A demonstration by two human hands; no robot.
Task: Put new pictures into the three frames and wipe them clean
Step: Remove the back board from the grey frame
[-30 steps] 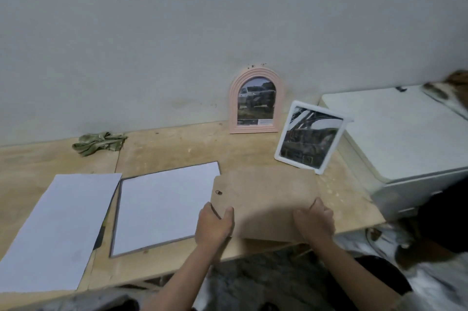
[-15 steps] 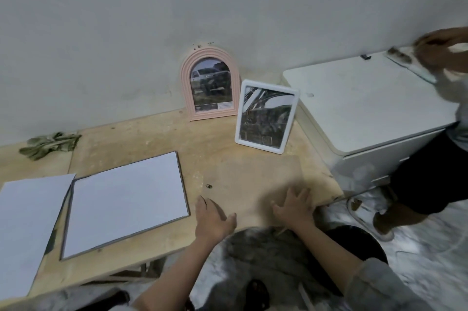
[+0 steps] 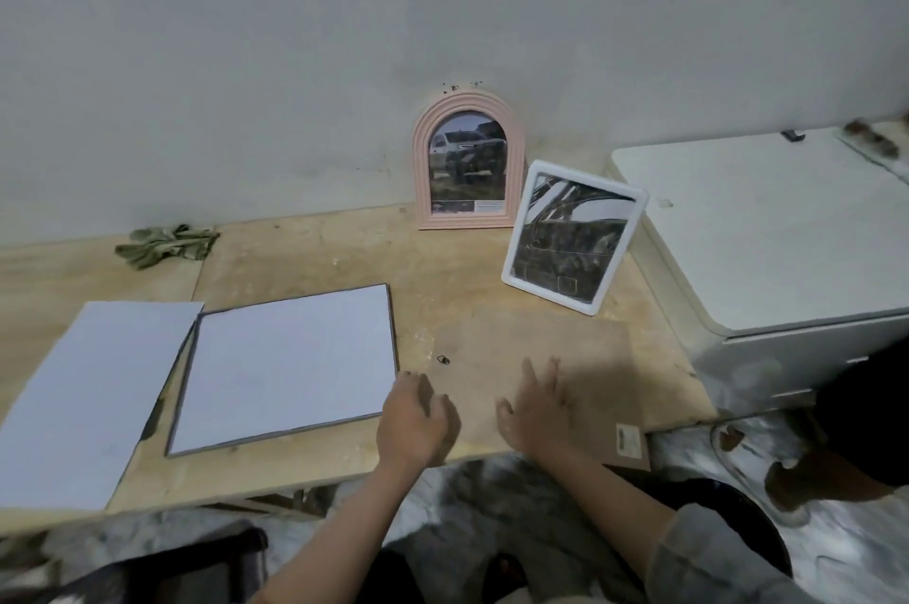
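A brown backing board (image 3: pixel 580 347) lies flat on the wooden table (image 3: pixel 315 254) near its front edge. My right hand (image 3: pixel 538 406) rests palm-down on the board, fingers spread. My left hand (image 3: pixel 415 416) sits at the board's left edge, fingers curled, gripping nothing that I can see. To the left lies a large grey-rimmed frame (image 3: pixel 290 370) with a white sheet in it. A pink arched frame (image 3: pixel 467 161) with a car picture leans on the wall. A white rectangular frame (image 3: pixel 573 234) with a dark picture stands tilted beside it.
A loose white sheet (image 3: pixel 83 397) lies at the far left. A green cloth (image 3: pixel 165 245) is bunched by the wall. A white printer (image 3: pixel 767 234) stands at the right. Another person's leg and foot (image 3: pixel 826 466) are at the lower right on the floor.
The backing board was lifted in both hands and now lies flat on the table. My hands let go of its edges and rest on it. My view swung right, then back.
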